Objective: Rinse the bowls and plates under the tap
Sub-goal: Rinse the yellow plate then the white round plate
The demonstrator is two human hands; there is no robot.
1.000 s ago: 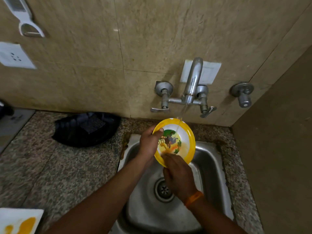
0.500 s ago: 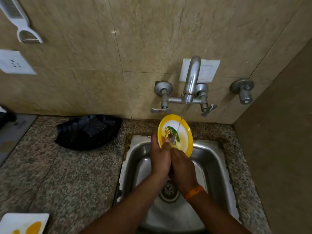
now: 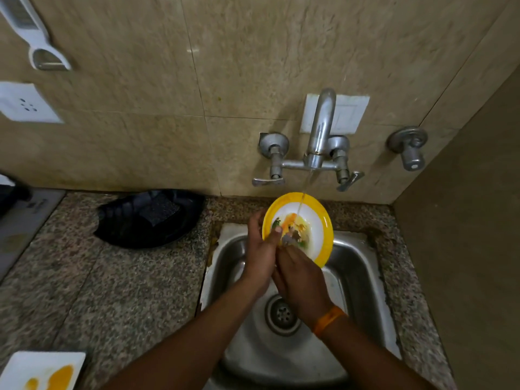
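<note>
A small yellow-rimmed plate (image 3: pixel 312 226) with a coloured picture is held tilted over the steel sink (image 3: pixel 357 266), under a thin stream from the tap (image 3: pixel 319 130). My left hand (image 3: pixel 260 249) grips the plate's left edge, thumb on its face. My right hand (image 3: pixel 298 280) reaches up from below, its fingers on the wet picture area at the plate's lower middle. Water lands on the upper part of the plate.
A black tray (image 3: pixel 146 220) with a dark scrub pad sits on the granite counter left of the sink. A white square plate (image 3: pixel 42 370) with orange smears lies at the bottom left. A second valve (image 3: pixel 409 147) sticks out of the wall at the right. A side wall closes the right.
The plate has turned in my hands, so its picture now faces differently. My right fingers have shifted across its face. Both hands stay over the sink under the stream.
</note>
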